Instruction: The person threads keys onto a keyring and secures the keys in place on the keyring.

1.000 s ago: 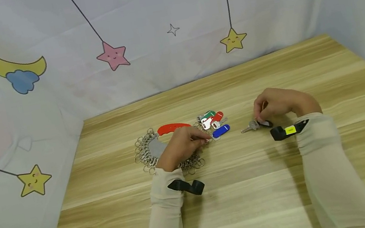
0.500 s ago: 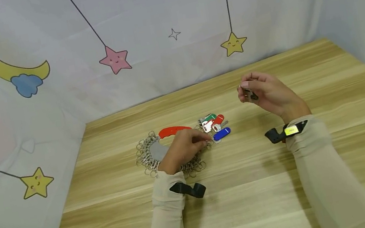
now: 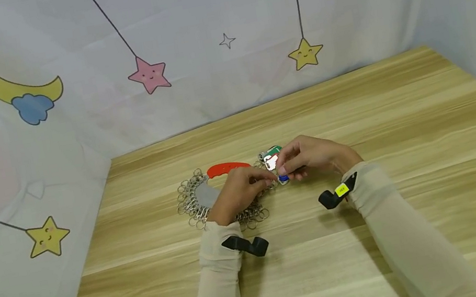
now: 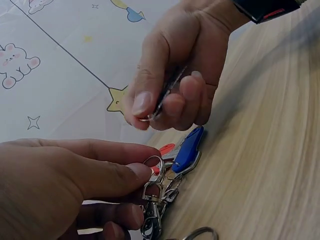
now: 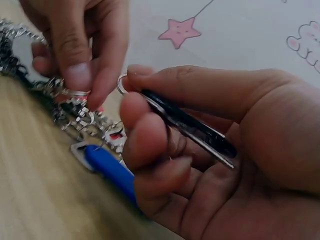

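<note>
My left hand [image 3: 240, 190] pinches a metal ring [image 4: 161, 165] on a swivel clasp [image 4: 152, 192]. The clasp is among those fringing a grey plate [image 3: 205, 195] with a red handle [image 3: 224, 168]. Close to the right of it, my right hand [image 3: 316, 156] holds a key [image 5: 222, 161] with a black key tag [image 5: 192, 122], a small ring [image 5: 121, 84] sticking out past the thumb and forefinger. Between the left fingertips and that small ring a gap shows in the right wrist view. A blue key tag [image 4: 188, 149] with its key lies below both hands.
Beside the plate lie a green key tag [image 3: 274, 150] and a white key head [image 3: 271, 162], partly behind the right hand. A red tag [image 4: 167, 148] shows there too. The wooden table [image 3: 408, 139] meets a patterned cloth wall [image 3: 191, 98] at the back.
My right hand lifted the key with the black tag off the table, then brought it left and down beside the left hand. The left hand stays on its ring.
</note>
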A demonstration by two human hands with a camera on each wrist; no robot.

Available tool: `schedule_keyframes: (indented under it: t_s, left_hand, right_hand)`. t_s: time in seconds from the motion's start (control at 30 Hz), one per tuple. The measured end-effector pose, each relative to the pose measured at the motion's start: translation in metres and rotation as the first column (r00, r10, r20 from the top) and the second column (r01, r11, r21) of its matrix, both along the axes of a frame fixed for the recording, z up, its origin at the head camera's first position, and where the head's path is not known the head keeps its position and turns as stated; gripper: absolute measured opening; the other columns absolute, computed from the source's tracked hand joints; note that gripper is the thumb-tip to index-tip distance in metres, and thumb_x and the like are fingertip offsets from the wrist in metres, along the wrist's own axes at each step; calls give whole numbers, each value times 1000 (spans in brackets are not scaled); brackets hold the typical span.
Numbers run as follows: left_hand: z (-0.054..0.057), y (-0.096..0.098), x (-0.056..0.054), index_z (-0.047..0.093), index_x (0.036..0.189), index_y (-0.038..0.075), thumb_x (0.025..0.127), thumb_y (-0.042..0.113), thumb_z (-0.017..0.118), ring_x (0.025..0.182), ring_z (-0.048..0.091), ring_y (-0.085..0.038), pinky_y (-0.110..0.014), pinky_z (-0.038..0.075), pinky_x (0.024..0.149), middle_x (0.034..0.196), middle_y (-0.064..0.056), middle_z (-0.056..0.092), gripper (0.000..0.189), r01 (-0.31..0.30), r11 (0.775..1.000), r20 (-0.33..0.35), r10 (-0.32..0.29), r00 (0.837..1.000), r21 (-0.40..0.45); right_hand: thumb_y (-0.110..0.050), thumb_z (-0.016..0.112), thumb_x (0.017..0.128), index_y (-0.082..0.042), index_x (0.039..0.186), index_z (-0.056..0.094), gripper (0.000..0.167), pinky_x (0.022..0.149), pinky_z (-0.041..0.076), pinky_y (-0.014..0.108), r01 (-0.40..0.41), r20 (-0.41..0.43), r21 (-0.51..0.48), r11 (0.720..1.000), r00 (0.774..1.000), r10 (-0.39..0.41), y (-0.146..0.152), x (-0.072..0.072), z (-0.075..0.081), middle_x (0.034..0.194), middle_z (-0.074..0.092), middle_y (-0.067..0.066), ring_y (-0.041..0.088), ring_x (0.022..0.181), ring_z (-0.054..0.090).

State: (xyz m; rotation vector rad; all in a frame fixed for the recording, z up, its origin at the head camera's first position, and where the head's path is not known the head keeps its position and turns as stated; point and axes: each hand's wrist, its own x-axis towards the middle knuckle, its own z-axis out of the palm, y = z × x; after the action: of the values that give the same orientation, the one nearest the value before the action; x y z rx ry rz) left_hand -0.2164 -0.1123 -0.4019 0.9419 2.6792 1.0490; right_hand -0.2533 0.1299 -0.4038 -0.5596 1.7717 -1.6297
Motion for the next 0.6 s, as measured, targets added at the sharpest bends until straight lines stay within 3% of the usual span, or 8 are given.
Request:
schedule_keyframes:
  t_s: [0.13, 0.27, 0.4, 0.6]
  left_hand:
    - [1, 0, 0, 80, 105, 13, 95, 4, 70, 84, 64, -6, -27, 52, 72, 101, 2, 73, 17, -9, 1000, 5, 9, 1000, 6]
    - [1, 0, 0, 81, 102, 14, 95, 4, 70, 85, 64, -7, -27, 52, 73, 100, 4, 73, 16, -11, 1000, 12, 11, 1000, 5]
    - [1, -1, 0, 80, 100, 14, 95, 4, 70, 86, 64, -7, -28, 52, 74, 100, 5, 73, 15, -20, 1000, 37, 19, 999, 11]
    - [-1, 0, 1, 76, 104, 10, 94, 4, 71, 79, 64, -8, -28, 52, 70, 90, 1, 71, 12, -38, 998, 53, 36, 998, 45]
  right_hand:
    - [-4, 68, 95, 8, 111, 72, 20, 62, 52, 30, -58, 9, -21, 998, 998, 59, 2, -2, -7, 92, 68, 26, 23, 68, 65]
    - [0, 63, 98, 10, 116, 68, 21, 72, 56, 40, -92, 26, -131, 987, 995, 96, 6, -4, -13, 102, 68, 28, 28, 78, 68]
    - [3, 59, 99, 7, 106, 66, 10, 78, 55, 44, -80, 54, -246, 966, 994, 96, 7, -4, -17, 100, 67, 25, 30, 81, 66]
    - [0, 61, 99, 0, 96, 64, 5, 76, 53, 40, -124, 60, -343, 931, 986, 153, 7, -4, -24, 96, 67, 23, 29, 79, 63]
